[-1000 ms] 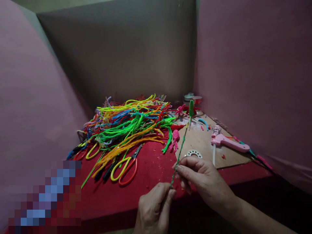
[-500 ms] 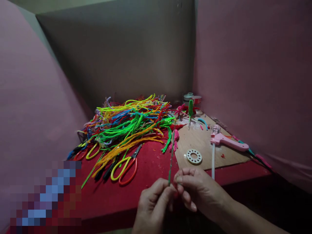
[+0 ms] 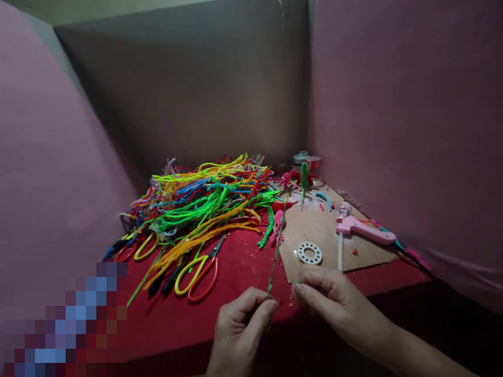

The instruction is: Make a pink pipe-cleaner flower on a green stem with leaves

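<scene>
The right hand (image 3: pixel 320 293) swings clear of the left hand (image 3: pixel 245 319), out towards two o'clock! From here I see green wrap (image 3: pixel 270 287) running down the stem (image 3: pixel 280 242); most looks covered, I'd judge, with maybe the foot left. The stem rises towards twelve o'clock from the left fingertips, pinching its foot; right fingertips press together on a green bit (image 3: pixel 297 283).

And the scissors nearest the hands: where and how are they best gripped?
Probably by the yellow and red loops, reaching in from the near side. The scissors lie flat with the loops turned that way, while the blades point away.
</scene>
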Available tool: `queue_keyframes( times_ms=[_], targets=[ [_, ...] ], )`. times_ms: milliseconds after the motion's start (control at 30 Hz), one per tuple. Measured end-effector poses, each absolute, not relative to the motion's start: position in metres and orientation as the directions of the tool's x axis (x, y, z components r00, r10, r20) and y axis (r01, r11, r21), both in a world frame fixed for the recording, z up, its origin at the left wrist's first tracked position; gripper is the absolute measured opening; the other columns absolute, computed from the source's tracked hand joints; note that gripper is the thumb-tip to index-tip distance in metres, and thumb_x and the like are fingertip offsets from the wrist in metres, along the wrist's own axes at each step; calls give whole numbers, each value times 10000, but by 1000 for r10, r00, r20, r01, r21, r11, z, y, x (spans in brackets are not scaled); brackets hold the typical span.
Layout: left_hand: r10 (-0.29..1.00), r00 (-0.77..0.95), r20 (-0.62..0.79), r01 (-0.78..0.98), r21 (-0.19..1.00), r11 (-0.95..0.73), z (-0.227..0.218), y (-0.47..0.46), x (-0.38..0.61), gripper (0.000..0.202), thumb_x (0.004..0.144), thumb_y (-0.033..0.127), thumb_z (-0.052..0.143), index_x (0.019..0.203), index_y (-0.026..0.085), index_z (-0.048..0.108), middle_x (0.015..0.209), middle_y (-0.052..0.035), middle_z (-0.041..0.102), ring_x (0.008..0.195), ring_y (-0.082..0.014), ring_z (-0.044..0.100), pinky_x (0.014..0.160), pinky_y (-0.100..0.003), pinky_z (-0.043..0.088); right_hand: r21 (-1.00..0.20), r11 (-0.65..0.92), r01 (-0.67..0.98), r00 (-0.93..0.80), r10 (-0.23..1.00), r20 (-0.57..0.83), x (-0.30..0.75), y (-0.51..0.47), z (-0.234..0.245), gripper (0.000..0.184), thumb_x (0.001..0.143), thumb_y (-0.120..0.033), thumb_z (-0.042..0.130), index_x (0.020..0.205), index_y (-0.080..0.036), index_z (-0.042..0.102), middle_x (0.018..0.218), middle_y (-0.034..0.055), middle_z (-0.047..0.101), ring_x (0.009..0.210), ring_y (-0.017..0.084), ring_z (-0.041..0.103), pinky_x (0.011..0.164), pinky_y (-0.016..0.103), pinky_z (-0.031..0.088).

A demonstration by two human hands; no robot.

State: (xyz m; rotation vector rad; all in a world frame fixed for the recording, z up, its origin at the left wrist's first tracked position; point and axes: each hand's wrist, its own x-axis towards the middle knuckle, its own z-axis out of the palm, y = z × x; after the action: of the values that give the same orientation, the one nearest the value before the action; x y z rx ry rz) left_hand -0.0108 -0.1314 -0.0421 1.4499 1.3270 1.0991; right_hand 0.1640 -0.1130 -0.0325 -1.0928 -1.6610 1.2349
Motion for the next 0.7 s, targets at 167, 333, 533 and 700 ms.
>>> queue_keyframes(
  times_ms=[167, 333, 533, 700],
  targets=[
    [994, 76, 83, 341, 934, -104, -42, -131, -13, 240, 769, 332, 585, 610, 153, 584, 557, 18, 447, 540, -90, 384, 500, -185, 310, -998, 46, 37, -252, 967, 35, 164, -103, -27, 146, 844, -235, 453, 848, -172, 585, 683, 4, 564, 609, 111, 505, 568, 233, 395],
    [985, 135, 111, 430, 889, -159, -42, -130, -13, 210, 806, 307, 553, 663, 164, 610, 579, 18, 534, 557, -89, 450, 527, -173, 350, -999, -44, -27, -289, 957, -34, 156, -100, -24, 197, 793, -355, 570, 865, -173, 591, 627, -29, 539, 503, 81, 456, 488, 215, 363],
    [933, 221, 285, 502, 787, -360, -49, -131, -12, 154, 832, 223, 528, 740, 167, 638, 647, 3, 643, 585, -90, 571, 556, -161, 410, -998, 0, 68, -293, 956, -20, 144, -110, -31, 156, 765, -257, 581, 660, -148, 620, 626, 0, 578, 604, 110, 513, 570, 224, 391],
    [758, 262, 598, 558, 547, -624, -57, -132, -12, 104, 809, 103, 527, 776, 142, 617, 632, -10, 605, 561, -85, 563, 547, -165, 407, -987, 110, 114, -235, 969, 81, 141, -113, -38, 168, 778, -205, 518, 633, -154, 587, 612, -11, 560, 589, 111, 499, 557, 219, 378]
  ],
)
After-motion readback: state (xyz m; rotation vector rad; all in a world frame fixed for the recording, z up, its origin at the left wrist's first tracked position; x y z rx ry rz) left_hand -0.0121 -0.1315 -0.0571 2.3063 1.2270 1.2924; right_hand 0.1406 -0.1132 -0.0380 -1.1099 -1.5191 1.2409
